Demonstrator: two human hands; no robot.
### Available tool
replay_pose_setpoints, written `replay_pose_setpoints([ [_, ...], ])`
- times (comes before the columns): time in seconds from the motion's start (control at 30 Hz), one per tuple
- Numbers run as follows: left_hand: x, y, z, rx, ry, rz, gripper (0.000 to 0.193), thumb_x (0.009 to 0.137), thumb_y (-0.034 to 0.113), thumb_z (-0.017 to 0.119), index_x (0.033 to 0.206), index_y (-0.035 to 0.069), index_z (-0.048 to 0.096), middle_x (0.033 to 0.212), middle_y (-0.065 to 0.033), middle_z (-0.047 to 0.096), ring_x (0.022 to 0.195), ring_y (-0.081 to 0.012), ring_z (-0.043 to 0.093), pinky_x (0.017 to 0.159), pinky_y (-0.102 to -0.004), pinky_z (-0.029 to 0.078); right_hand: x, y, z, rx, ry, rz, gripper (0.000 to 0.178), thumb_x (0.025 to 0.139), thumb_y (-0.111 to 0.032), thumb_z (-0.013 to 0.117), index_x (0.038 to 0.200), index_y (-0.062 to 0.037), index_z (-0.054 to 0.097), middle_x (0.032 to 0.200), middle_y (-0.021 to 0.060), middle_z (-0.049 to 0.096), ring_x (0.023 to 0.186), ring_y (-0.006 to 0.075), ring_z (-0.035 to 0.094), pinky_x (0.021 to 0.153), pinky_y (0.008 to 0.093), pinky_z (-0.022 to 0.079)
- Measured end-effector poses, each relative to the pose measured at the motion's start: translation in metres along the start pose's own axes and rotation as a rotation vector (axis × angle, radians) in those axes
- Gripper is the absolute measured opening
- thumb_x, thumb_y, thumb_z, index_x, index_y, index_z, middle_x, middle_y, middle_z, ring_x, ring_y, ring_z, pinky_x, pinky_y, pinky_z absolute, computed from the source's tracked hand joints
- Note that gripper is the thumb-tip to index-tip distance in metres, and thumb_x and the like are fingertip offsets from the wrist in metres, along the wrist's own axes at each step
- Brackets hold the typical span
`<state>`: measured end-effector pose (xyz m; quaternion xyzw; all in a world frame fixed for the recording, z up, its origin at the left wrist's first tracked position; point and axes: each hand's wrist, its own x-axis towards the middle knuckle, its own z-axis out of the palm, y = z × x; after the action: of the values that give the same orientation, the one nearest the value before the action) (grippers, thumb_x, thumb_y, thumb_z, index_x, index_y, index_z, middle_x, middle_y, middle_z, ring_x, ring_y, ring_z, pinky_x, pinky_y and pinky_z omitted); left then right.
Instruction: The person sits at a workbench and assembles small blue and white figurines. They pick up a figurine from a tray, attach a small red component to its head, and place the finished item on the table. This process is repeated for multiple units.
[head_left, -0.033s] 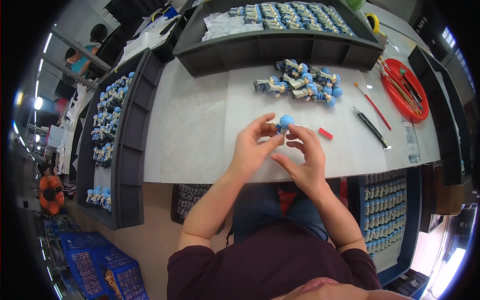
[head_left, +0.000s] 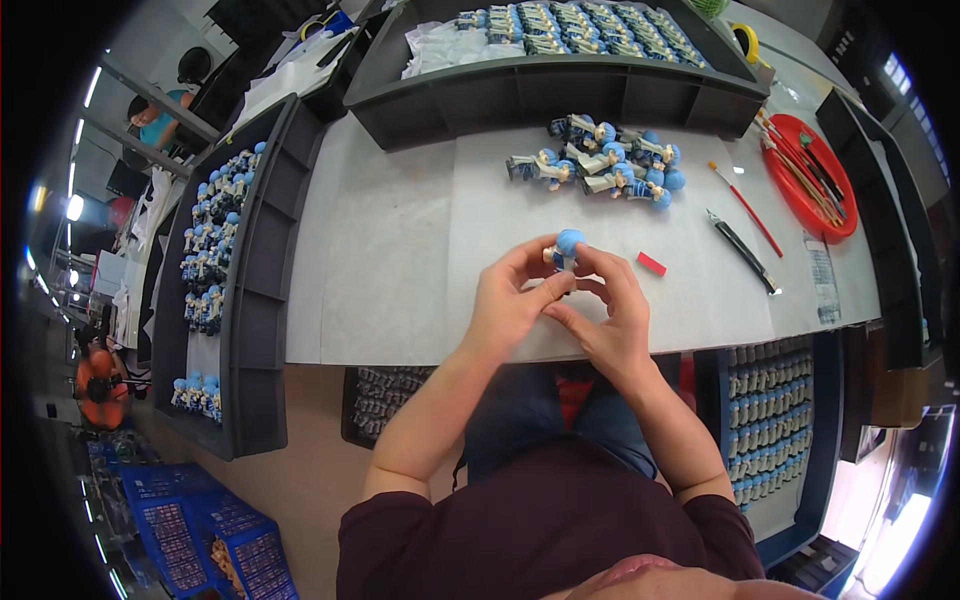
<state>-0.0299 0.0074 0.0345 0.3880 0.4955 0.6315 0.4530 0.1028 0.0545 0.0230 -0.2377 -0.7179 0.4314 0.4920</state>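
A small figurine (head_left: 570,243) with a light-blue round head stands upright between my hands, over the white sheet. My left hand (head_left: 510,303) grips it from the left, thumb and fingers pinched around its body. From the other side my right hand (head_left: 613,315) closes on it, fingertips at the head and lower body. The figurine's legs are mostly hidden behind my fingers. Beyond my hands lies a loose pile of similar figurines (head_left: 610,165). A small red block (head_left: 651,263) rests just right of my right hand.
Dark trays of figurines stand at the back (head_left: 570,100) and left (head_left: 265,300). On the right lie a craft knife (head_left: 741,251), a red paintbrush (head_left: 748,211) and a red dish (head_left: 845,222) of brushes. A blue tray (head_left: 825,430) of figurines sits lower right.
My left fingers have closed in around the figurine, and the two hands have come nearer together at its lower part. The pile and tools stay where they were.
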Motion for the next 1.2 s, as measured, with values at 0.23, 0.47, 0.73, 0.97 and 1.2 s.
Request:
replay_pose_setpoints([
  [0.23, 0.002, -0.022, 0.002, -0.13, 0.163, -0.026, 0.03, 0.091, 0.012, 0.052, 0.119, 0.0, 0.053, 0.101, -0.0056, 0.06, 0.089, -0.01, 0.056, 0.074, -0.0236, 0.048, -0.005, 0.015, -0.009, 0.336, -0.053, 0.284, 0.035, 0.09, -0.006, 0.053, 0.122, 0.0032, 0.046, 0.111, 0.0139, 0.057, 0.099, 0.0157, 0.055, 0.085, 0.0272, 0.046],
  [0.47, 0.0, -0.021, 0.0, -0.128, 0.134, -0.032, 0.033, 0.089, 0.01, 0.054, 0.121, -0.001, 0.051, 0.104, -0.0048, 0.059, 0.092, -0.0092, 0.055, 0.076, -0.023, 0.046, -0.002, 0.012, -0.014, 0.379, -0.109, 0.446, 0.03, 0.093, -0.008, 0.045, 0.122, 0.0004, 0.047, 0.108, 0.0136, 0.059, 0.096, 0.0156, 0.056, 0.087, 0.0281, 0.045],
  [0.73, -0.002, -0.027, -0.007, -0.26, 0.172, -0.07, 0.033, 0.088, 0.009, 0.057, 0.119, 0.0, 0.053, 0.101, -0.0037, 0.062, 0.086, -0.0075, 0.055, 0.073, -0.0216, 0.044, -0.001, 0.008, -0.009, 0.17, -0.206, 0.39, 0.028, 0.09, 0.001, 0.043, 0.117, 0.0009, 0.05, 0.104, 0.0137, 0.061, 0.095, 0.0152, 0.057, 0.084, 0.0275, 0.044],
  [0.97, -0.001, -0.028, -0.008, -0.261, 0.175, -0.081, 0.03, 0.088, 0.009, 0.057, 0.116, 0.0, 0.056, 0.101, -0.0039, 0.062, 0.086, -0.0074, 0.054, 0.072, -0.0212, 0.043, -0.002, 0.012, -0.011, 0.208, -0.195, 0.411, 0.029, 0.09, 0.001, 0.042, 0.119, 0.0001, 0.049, 0.106, 0.0139, 0.061, 0.097, 0.0154, 0.057, 0.085, 0.0276, 0.044],
  [1.2, 0.0, -0.027, -0.007, -0.254, 0.193, -0.105, 0.029, 0.088, 0.01, 0.056, 0.116, 0.0, 0.056, 0.1, -0.0042, 0.062, 0.085, -0.0074, 0.054, 0.07, -0.021, 0.043, -0.002, 0.012, -0.012, 0.226, -0.189, 0.424, 0.029, 0.092, -0.001, 0.042, 0.12, -0.0003, 0.048, 0.109, 0.0139, 0.06, 0.099, 0.0151, 0.056, 0.086, 0.0276, 0.044],
])
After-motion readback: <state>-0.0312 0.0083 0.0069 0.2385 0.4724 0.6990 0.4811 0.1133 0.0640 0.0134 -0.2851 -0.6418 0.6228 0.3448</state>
